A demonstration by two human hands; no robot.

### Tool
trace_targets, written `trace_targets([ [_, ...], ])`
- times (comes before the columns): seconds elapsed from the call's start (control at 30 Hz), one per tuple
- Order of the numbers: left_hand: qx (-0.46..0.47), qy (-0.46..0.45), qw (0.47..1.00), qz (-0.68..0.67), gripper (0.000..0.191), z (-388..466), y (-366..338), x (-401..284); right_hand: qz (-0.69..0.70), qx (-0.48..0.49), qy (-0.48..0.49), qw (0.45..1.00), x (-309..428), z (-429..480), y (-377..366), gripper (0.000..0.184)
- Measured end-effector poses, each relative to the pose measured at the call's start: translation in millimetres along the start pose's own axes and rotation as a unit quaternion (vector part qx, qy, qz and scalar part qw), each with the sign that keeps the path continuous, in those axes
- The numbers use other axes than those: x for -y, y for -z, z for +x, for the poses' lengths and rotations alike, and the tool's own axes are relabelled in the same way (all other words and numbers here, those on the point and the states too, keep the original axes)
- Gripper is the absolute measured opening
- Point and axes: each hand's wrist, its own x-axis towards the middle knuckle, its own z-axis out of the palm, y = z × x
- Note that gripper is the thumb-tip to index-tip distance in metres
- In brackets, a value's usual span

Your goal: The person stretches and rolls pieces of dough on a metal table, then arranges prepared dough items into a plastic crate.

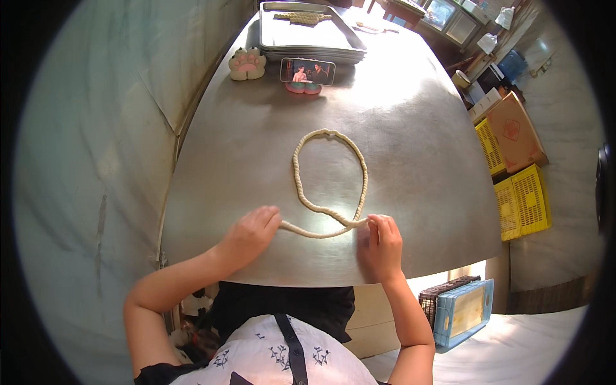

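A long twisted rope of pale dough (364, 178) lies in a loop on the metal tabletop (418, 192). Its two ends cross at the near side of the loop. My left hand (254, 234) grips the end that runs out to the left. Between the fingertips of my right hand (385, 243) is the other end, just right of the crossing. The ridges of the twist show clearly around the loop, while the stretch nearest my left hand looks smoother.
At the far end stands a stack of metal trays (313, 50), the top one holding braided dough pieces (303, 18). Before it are a phone (308, 71) on a stand and a paw-shaped ornament (247, 64). A wall (110, 144) borders the left; yellow crates (529, 202) sit right.
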Motion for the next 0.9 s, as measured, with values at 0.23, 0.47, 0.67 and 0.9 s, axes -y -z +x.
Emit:
trace_targets([
  [0.23, -0.082, -0.021, 0.996, 0.02, 0.02, 87, -54, 34, -0.012, -0.087, 0.009, 0.996, -21, 70, -50, 0.008],
  [0.47, -0.074, 0.178, 0.963, 0.189, 0.012, 123, -99, 93, -0.262, -0.033, -0.141, 0.954, -79, 101, -69, 0.012],
  [0.67, -0.062, 0.165, 0.954, 0.241, 0.016, 116, -92, 113, -0.288, -0.074, -0.112, 0.948, -97, 90, -64, 0.014],
  [0.9, -0.125, 0.365, 0.905, -0.177, 0.01, 71, -49, 172, 0.208, -0.154, -0.265, 0.929, -94, 62, -5, 0.013],
])
